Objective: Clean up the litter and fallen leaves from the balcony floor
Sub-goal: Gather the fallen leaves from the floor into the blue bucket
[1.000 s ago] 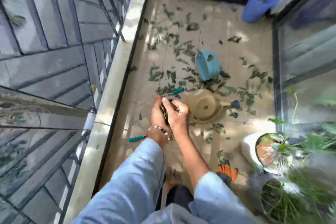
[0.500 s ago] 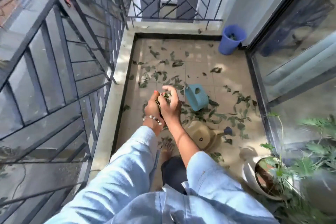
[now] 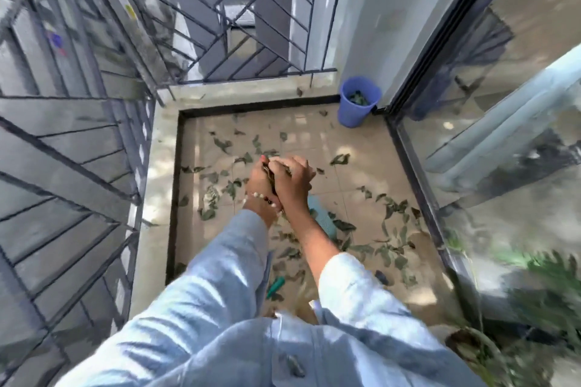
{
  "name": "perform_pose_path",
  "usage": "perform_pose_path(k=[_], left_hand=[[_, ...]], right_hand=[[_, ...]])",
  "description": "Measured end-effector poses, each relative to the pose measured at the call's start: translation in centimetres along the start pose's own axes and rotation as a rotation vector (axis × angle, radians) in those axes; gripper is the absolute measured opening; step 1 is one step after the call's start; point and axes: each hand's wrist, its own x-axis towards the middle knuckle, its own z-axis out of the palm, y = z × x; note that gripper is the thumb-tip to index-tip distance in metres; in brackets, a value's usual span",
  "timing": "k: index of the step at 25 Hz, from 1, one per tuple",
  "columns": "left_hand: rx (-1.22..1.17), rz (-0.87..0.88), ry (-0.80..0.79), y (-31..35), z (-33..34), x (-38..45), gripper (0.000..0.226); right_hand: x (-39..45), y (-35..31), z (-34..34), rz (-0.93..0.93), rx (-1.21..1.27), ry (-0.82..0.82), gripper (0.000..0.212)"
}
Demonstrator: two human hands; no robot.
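Two hands at frame centre, left hand and right hand, press together around a clump of leaves above the leaf-strewn balcony floor, with the blue bin farther off at upper right.

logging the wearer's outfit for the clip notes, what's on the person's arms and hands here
Both arms wear loose, light blue long sleeves, like a denim shirt. The left sleeve reaches nearly to the wrist; the right sleeve is pushed up, leaving the forearm bare. The left hand has a bracelet of pale and dark beads at the wrist. The right hand is bare.
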Motion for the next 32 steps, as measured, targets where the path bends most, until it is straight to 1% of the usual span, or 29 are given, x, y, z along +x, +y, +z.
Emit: perform_pose_path(k=[1,2,3,4,6,7,9,11,12,13,16,18,20,22,23,24,27,30,32], left_hand=[[-0.114,-0.091,-0.033,1.3,0.5,2.0,0.008],[-0.151,-0.111,-0.073,2.4,1.0,3.6,0.016],[-0.217,-0.166,-0.119,3.1,1.5,6.0,0.025],[-0.233,-0.22,-0.136,4.6,2.0,8.2,0.03],[-0.415,-0.296,-0.176,6.4,3.3,13.8,0.033],[-0.504,-0.344,-0.145,7.4,4.1,17.0,0.037],[-0.477,-0.351,-0.075,9.9,5.8,22.4,0.043],[-0.381,-0.33,-0.085,13.2,7.1,28.4,0.044],[-0.35,-0.322,-0.101,15.3,7.7,30.6,0.041],[-0.34,-0.313,-0.119,17.6,8.3,32.5,0.038],[-0.297,-0.271,-0.239,22.9,10.7,37.0,0.04],[-0.197,-0.269,-0.262,24.8,12.5,38.9,0.042],[-0.157,-0.289,-0.334,26.5,15.1,40.9,0.05],[-0.181,-0.368,-0.367,27.2,18.3,43.6,0.057],[-0.196,-0.397,-0.382,27.9,20.2,45.1,0.06],[-0.226,-0.421,-0.383,28.6,22.2,46.7,0.062],[-0.284,-0.446,-0.382,30.1,28.5,51.7,0.067],[-0.28,-0.493,-0.375,31.8,35.2,56.4,0.06],[-0.235,-0.521,-0.391,32.2,39.6,59.8,0.052]], right_hand=[[2.4,-0.4,0.5,0.067,0.068,-0.021,0.025],[4.2,-0.6,1.2,0.075,0.175,-0.022,0.017],[6.0,-0.8,2.0,0.131,0.29,-0.036,0.013],[8.5,-0.5,2.7,0.177,0.368,-0.031,0.009],[13.5,-1.0,3.7,0.265,0.458,0.047,0.01],[16.3,-0.8,4.3,0.297,0.491,0.077,0.011],[20.8,-1.7,5.3,0.324,0.567,0.125,0.012],[26.5,-3.0,6.5,0.348,0.654,0.16,0.012],[28.8,-4.1,6.8,0.368,0.681,0.174,0.01],[31.6,-4.8,7.3,0.363,0.723,0.191,0.015],[37.9,-7.4,7.0,0.376,0.711,0.266,0.024],[40.8,-8.0,5.9,0.383,0.763,0.284,0.026],[44.8,-7.8,4.6,0.385,0.741,0.295,0.026],[48.8,-6.8,3.5,0.4,0.65,0.299,0.024],[51.1,-6.1,2.8,0.406,0.642,0.317,0.024],[53.3,-5.5,2.1,0.433,0.688,0.377,0.022],[60.0,-3.4,-0.7,0.513,0.928,0.563,0.018],[67.2,-0.6,-4.2,0.62,1.042,0.655,0.018],[72.1,1.6,-6.5,0.651,1.066,0.688,0.017]])
